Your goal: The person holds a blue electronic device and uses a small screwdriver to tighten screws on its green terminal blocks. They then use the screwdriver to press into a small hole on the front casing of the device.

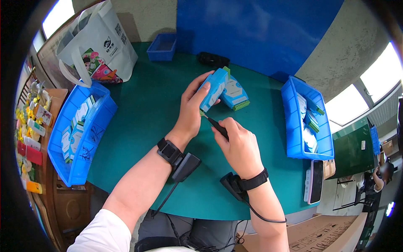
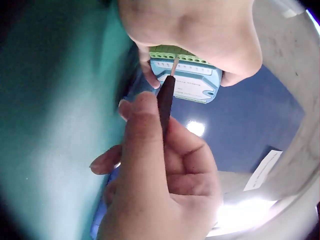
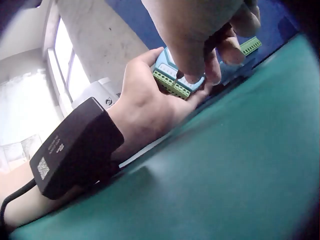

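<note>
My left hand [image 1: 189, 110] grips a light-blue module [image 1: 215, 87] with a white label and green screw terminals [image 2: 195, 59]. Between the thumb and fingers of my right hand [image 1: 242, 147] is a screwdriver with a black handle [image 1: 218, 127]. In the left wrist view its metal shaft [image 2: 174, 67] points into the terminal row, tip right at one of the terminals. Part of the module is covered by my left fingers. Just right of it, a second blue module [image 1: 236, 93] lies on the green table, its green terminals facing me.
Blue bins with more modules stand at the left [image 1: 103, 115] and right [image 1: 289, 122]. At the back are a small blue tray [image 1: 161, 55], a black pouch [image 1: 213, 59] and a white bag [image 1: 100, 50]. A phone [image 1: 316, 181] lies at the right edge.
</note>
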`<state>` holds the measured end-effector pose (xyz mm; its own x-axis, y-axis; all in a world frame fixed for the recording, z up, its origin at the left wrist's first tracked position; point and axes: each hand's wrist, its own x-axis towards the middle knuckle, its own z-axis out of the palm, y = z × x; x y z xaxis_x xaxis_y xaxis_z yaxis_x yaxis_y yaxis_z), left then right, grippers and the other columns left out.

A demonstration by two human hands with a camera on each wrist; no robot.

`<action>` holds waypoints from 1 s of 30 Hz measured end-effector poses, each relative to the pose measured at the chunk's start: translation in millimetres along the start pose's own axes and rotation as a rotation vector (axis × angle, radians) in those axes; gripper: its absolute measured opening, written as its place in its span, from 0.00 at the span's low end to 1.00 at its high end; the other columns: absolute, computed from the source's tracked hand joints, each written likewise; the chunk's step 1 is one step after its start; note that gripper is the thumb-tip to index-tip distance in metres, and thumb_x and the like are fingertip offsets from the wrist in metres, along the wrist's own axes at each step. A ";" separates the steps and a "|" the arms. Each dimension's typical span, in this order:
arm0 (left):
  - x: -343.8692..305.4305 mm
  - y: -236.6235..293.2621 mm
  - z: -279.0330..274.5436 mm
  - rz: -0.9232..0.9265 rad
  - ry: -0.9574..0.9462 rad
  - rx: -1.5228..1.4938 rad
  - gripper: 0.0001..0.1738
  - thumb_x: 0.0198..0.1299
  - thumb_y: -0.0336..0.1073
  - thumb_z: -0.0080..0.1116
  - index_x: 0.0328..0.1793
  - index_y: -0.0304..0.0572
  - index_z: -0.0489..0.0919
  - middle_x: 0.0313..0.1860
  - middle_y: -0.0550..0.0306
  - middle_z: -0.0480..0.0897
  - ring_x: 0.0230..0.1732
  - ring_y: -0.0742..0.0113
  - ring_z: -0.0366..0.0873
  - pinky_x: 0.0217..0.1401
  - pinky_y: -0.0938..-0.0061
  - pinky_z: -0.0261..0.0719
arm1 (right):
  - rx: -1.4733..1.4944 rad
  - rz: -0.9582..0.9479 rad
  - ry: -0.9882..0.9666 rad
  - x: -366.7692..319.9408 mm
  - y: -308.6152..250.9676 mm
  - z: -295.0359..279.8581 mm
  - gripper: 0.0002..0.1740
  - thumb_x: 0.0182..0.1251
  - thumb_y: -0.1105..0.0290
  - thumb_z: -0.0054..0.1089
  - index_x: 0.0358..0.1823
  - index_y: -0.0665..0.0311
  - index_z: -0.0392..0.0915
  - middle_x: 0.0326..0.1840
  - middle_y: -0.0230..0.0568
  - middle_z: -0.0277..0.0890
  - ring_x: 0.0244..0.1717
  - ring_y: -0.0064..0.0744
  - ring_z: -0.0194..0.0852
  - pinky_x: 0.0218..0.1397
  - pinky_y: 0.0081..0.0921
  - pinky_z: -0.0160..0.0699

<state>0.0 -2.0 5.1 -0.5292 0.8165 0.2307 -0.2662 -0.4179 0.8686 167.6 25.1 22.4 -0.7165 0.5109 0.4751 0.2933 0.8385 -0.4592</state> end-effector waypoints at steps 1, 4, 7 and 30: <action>0.0 0.0 -0.1 0.000 -0.004 0.004 0.29 0.77 0.48 0.52 0.78 0.43 0.71 0.72 0.50 0.76 0.68 0.60 0.79 0.64 0.60 0.83 | -0.022 0.000 0.000 0.3 -0.5 -0.3 0.12 0.73 0.65 0.65 0.39 0.63 0.71 0.31 0.47 0.80 0.29 0.53 0.84 0.29 0.42 0.81; 0.1 -0.2 -0.3 -0.002 -0.014 0.007 0.29 0.77 0.48 0.52 0.78 0.43 0.71 0.72 0.50 0.76 0.68 0.59 0.78 0.65 0.60 0.82 | -0.104 0.007 -0.006 1.1 -3.5 -1.2 0.13 0.74 0.63 0.65 0.35 0.62 0.73 0.30 0.44 0.80 0.28 0.48 0.83 0.28 0.39 0.80; 0.4 -0.2 -0.1 -0.001 -0.013 0.004 0.29 0.77 0.48 0.52 0.78 0.43 0.71 0.72 0.50 0.76 0.68 0.59 0.78 0.65 0.60 0.82 | -0.181 0.017 -0.010 1.6 -6.0 -1.1 0.15 0.75 0.61 0.63 0.32 0.60 0.72 0.28 0.41 0.79 0.27 0.45 0.83 0.27 0.39 0.78; -0.9 0.2 1.4 -0.007 -0.039 0.012 0.29 0.77 0.48 0.53 0.78 0.43 0.71 0.71 0.50 0.77 0.68 0.60 0.79 0.64 0.61 0.83 | -0.055 0.022 0.008 -0.6 -5.4 -1.9 0.10 0.71 0.65 0.66 0.38 0.61 0.74 0.30 0.44 0.82 0.26 0.49 0.83 0.27 0.40 0.79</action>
<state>1.5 -2.2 5.7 -0.4955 0.8343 0.2418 -0.2593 -0.4077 0.8755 167.7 20.6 26.1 -0.7048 0.5305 0.4711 0.3434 0.8361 -0.4278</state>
